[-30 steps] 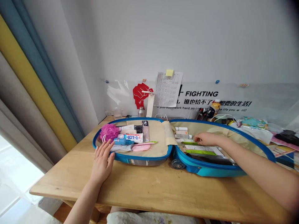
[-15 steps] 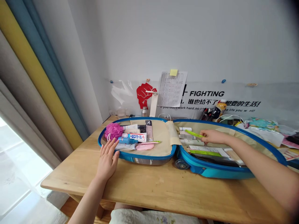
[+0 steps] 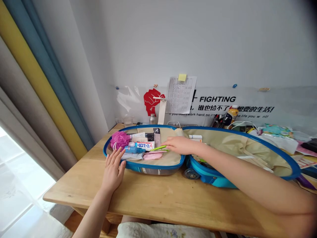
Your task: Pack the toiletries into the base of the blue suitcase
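A blue suitcase (image 3: 148,169) lies open on the wooden table, its two halves side by side. My right hand (image 3: 177,144) pinches a slim lime-green stick-like item (image 3: 158,148) over the left half. Below that item lies a pink flat item (image 3: 153,155). Close by are a toothpaste tube (image 3: 145,145), a blue bottle (image 3: 133,149) and a purple bath puff (image 3: 120,140). My left hand (image 3: 114,168) is open, fingers spread against the near left rim by the bottle. White tubes (image 3: 195,137) show in the right half; my forearm hides much of what lies there.
Behind the suitcase stand a small silver-capped bottle (image 3: 152,119), a white lamp-like stand (image 3: 162,112) and an orange-labelled bottle (image 3: 231,115). Packets (image 3: 278,130) crowd the right. A printed sheet (image 3: 180,94) hangs on the wall. Curtains (image 3: 47,79) hang at left.
My right hand has carried the lime-green item leftward, from the suitcase's right half to above the left half. My left hand stays at the rim.
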Available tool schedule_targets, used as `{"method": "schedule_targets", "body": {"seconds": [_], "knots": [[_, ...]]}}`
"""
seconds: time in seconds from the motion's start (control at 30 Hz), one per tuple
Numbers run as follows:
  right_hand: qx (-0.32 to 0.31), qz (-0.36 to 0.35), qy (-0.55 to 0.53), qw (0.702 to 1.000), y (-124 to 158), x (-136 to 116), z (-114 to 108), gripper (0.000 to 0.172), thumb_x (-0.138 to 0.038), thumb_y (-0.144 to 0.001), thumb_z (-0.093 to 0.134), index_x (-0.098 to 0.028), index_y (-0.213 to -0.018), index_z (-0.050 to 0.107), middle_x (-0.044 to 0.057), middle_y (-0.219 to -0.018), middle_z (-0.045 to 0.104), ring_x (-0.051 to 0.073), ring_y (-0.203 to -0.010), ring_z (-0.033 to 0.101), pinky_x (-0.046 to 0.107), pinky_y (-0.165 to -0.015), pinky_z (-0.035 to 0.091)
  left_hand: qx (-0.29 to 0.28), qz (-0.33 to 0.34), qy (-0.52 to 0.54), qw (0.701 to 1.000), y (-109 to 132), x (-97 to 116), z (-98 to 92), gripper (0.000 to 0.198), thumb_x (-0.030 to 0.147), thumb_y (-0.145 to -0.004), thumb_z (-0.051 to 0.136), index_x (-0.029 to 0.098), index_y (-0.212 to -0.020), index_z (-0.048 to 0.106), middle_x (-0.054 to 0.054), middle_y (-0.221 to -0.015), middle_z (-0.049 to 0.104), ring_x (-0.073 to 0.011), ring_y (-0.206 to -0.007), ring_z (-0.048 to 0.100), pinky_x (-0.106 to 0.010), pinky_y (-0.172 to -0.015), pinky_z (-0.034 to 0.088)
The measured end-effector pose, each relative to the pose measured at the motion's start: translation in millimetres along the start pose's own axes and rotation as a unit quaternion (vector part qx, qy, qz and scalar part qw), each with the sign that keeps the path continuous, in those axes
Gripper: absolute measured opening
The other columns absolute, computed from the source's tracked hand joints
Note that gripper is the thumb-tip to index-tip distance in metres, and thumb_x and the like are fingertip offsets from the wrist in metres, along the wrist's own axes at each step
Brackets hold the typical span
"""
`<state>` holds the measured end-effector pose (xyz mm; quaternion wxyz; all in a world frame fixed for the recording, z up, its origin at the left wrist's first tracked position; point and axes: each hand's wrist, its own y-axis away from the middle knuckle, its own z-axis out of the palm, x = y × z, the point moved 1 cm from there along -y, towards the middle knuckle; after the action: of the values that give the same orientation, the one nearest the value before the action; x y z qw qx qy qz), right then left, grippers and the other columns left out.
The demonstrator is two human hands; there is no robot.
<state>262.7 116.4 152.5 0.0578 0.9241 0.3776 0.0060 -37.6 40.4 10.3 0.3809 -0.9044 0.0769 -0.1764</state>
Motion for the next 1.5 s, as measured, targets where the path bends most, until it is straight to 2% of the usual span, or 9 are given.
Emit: {"method": "schedule_targets", "body": {"seconds": [0.13,0.3,0.43,0.83,1.0,1.1,1.27,1.37,1.5], "knots": [[-0.024,-0.007,0.043,0.999,-29,-17,12,0.043,-0.027,-0.093,0.036,-0.026,-0.128,0.06,0.01,-0.112,0.064,0.022,-0.096,0.062,0.029,-0.075,0.045,-0.001,0.001,0.001,1.0,-1,1,-0.9,0.044,0.037,-0.098,0.031,0.022,-0.136,0.048,-0.01,-0.143,0.049,-0.0263,-0.135,0.04,-0.05,-0.114,0.023],[-0.034,-0.005,0.054,0.998,-46,-20,27,0.044,-0.021,-0.091,0.039,-0.025,-0.129,0.059,0.012,-0.111,0.064,0.023,-0.092,0.063,0.028,-0.07,0.044,-0.004,-0.002,0.004,1.0,-1,1,-1.6,0.044,0.038,-0.098,0.031,0.023,-0.137,0.047,-0.01,-0.143,0.049,-0.0261,-0.135,0.04,-0.05,-0.114,0.022],[-0.038,-0.019,0.039,0.998,-47,-18,31,0.047,-0.019,-0.091,0.038,-0.03,-0.133,0.055,0.01,-0.115,0.063,0.022,-0.098,0.062,0.029,-0.077,0.045,-0.002,-0.003,0.006,1.0,0,0,-1.1,0.046,0.038,-0.097,0.032,0.023,-0.138,0.046,-0.01,-0.141,0.051,-0.0258,-0.135,0.04,-0.05,-0.114,0.023],[-0.024,-0.022,-0.043,0.999,-42,-14,26,0.044,-0.024,-0.088,0.044,-0.028,-0.129,0.06,0.006,-0.13,0.06,0.024,-0.116,0.057,0.034,-0.096,0.043,0.002,0.004,0.001,1.0,0,0,-1.0,0.044,0.037,-0.098,0.032,0.023,-0.137,0.048,-0.01,-0.142,0.05,-0.026,-0.134,0.041,-0.05,-0.113,0.024],[0.048,0.056,-0.095,0.993,-13,39,-8,0.047,-0.034,-0.092,0.036,-0.025,-0.136,0.051,0.008,-0.133,0.058,0.022,-0.117,0.056,0.034,-0.096,0.044,0.003,0.003,0.002,1.0,0,0,-1.0,0.045,0.037,-0.098,0.032,0.023,-0.137,0.047,-0.01,-0.142,0.05,-0.0255,-0.135,0.04,-0.049,-0.114,0.023],[0.051,0.12,-0.115,0.985,21,86,-16,0.039,-0.04,-0.088,0.041,-0.022,-0.114,0.064,0.008,-0.113,0.068,0.023,-0.102,0.063,0.036,-0.088,0.048,0.003,0.006,0.004,1.0,0,1,-1.3,0.045,0.038,-0.097,0.032,0.022,-0.137,0.047,-0.01,-0.142,0.05,-0.0256,-0.135,0.04,-0.049,-0.114,0.023],[-0.027,0.183,-0.149,0.971,84,127,15,0.017,-0.033,-0.07,0.062,-0.02,-0.079,0.068,0.007,-0.08,0.07,0.021,-0.076,0.066,0.032,-0.07,0.05,0.008,0.006,0.005,1.0,-1,2,-2.1,0.045,0.038,-0.097,0.032,0.024,-0.137,0.047,-0.009,-0.142,0.051,-0.0252,-0.134,0.041,-0.048,-0.114,0.024],[-0.041,0.212,-0.147,0.965,112,131,37,0.017,-0.023,-0.062,0.067,-0.022,-0.079,0.068,0.011,-0.084,0.069,0.022,-0.08,0.065,0.035,-0.072,0.05,0.004,0.005,0.007,1.0,-1,2,-1.9,0.045,0.038,-0.097,0.033,0.025,-0.138,0.046,-0.009,-0.142,0.051,-0.0257,-0.134,0.041,-0.049,-0.114,0.024],[-0.033,0.238,-0.127,0.962,126,136,52,0.02,-0.019,-0.056,0.069,-0.025,-0.075,0.065,0.011,-0.083,0.067,0.027,-0.079,0.063,0.043,-0.074,0.05,-0.002,0.001,0.007,1.0,0,0,-1.2,0.046,0.037,-0.097,0.032,0.024,-0.139,0.045,-0.009,-0.142,0.05,-0.0261,-0.135,0.039,-0.05,-0.114,0.022]]}}
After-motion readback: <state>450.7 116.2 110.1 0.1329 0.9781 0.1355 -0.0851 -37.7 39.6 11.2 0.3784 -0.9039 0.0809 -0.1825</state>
